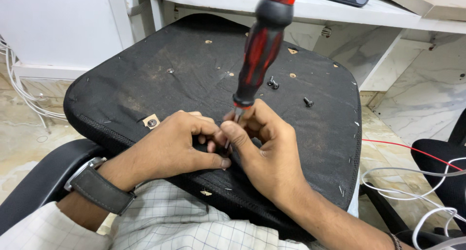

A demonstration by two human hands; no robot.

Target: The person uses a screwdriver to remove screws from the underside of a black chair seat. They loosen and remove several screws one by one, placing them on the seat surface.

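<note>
While the upturned chair seat lies across the person's lap, both hands meet near its close edge around the metal shaft of a screwdriver. The right hand pinches the shaft just under the black-and-red handle, thumb and fingertips curled onto it, so the handle stands up above the knuckles and leans a little away from the person. The left hand is curled shut just beside the right one, touching it, its fingertips gathered at the lower part of the shaft (whether they hold a screw there cannot be told, since the tip is hidden between the fingers). A dark watch sits on the left wrist. Beyond the right hand, further up the seat's black fabric, a pair of loose black screws lie together, and a single screw lies off to their right. Just past the left hand's knuckles a screw head sits in a small tan patch. White cables trail on the floor off to the right hand's outer side.
</note>
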